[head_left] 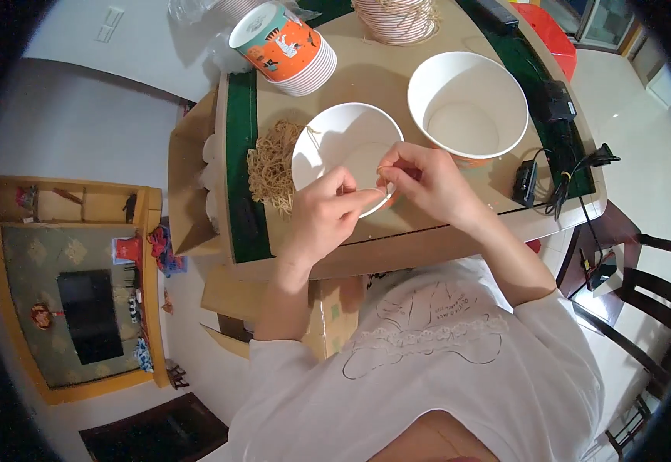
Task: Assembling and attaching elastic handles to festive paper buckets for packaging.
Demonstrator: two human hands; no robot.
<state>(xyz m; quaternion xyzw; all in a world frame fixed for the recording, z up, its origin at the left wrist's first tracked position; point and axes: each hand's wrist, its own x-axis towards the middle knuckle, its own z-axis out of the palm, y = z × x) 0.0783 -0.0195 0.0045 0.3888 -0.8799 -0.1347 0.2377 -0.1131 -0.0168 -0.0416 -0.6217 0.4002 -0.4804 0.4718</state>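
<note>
This looks like the living room of a home: a flat black television is set against a patterned wall panel within a broad wooden surround, with open shelves holding a few small ornaments. Across the room, dark wooden chairs with slatted backs stand on a glossy pale floor near the worktop, and a plain white wall carries what look like household switch plates.
</note>
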